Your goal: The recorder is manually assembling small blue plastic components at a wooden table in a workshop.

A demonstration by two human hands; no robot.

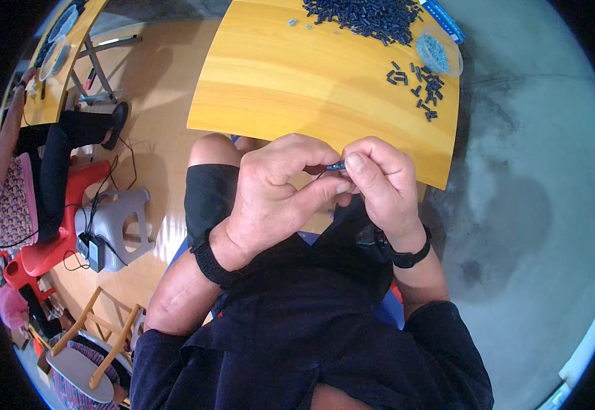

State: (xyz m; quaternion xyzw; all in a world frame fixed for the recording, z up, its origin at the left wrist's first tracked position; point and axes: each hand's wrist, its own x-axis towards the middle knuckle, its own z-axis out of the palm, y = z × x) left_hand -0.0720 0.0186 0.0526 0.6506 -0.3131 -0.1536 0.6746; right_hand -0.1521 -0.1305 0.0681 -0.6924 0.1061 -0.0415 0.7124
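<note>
The right hand (388, 179) pinches a small black piece (336, 165); the left hand's (277, 184) fingers curl nearly closed around it, near the desk (277, 75).

a dark short-sleeved shirt (291, 335), black shorts (206, 199) and two black wristbands (210, 264) are worn.

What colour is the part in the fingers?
The held part looks dark navy, nearly black; head view.

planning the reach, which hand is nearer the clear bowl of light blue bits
Right. The right hand is at the near table edge, nearer the person than the clear bowl and slightly left of it; the left hand is farther left.
</note>
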